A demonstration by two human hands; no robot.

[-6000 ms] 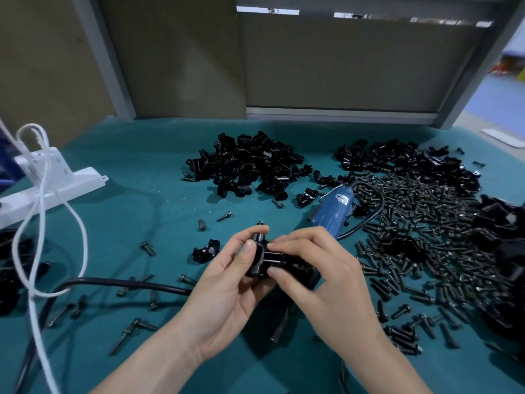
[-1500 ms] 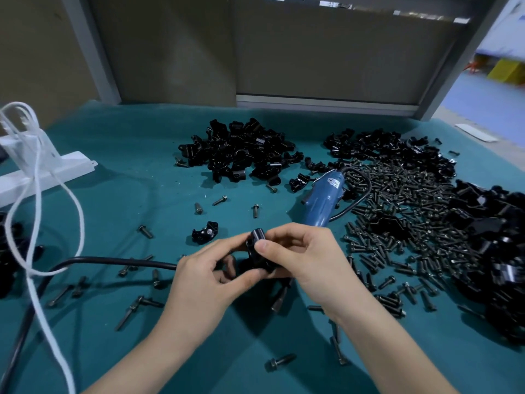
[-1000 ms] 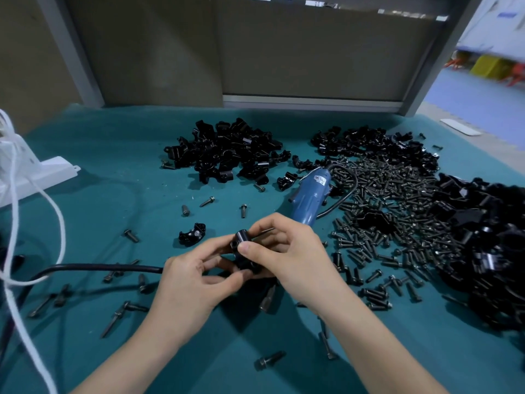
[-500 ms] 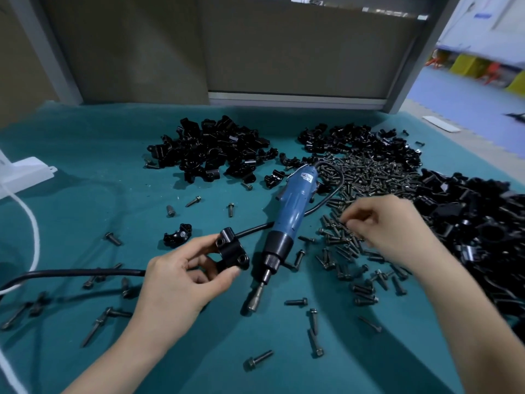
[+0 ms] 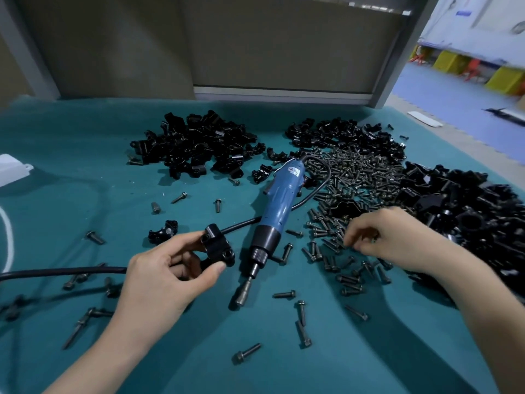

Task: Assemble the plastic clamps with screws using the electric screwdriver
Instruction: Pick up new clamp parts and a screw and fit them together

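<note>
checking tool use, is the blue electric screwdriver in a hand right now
No, the blue electric screwdriver lies untouched on the teal table cover.

the electric screwdriver [image 5: 279, 206] is lying near the middle of the desk [image 5: 85, 172], its tip pointing toward the near edge. just left of it the left hand [image 5: 164, 280] is holding a clamp [image 5: 217, 245], with a single clamp half [image 5: 163, 231] lying behind. on its right the right hand [image 5: 389, 237] is reaching into the screw pile [image 5: 358, 172]. one heap of clamp parts [image 5: 196, 146] is sitting toward the far edge, another heap [image 5: 460, 211] along the right edge.
</note>
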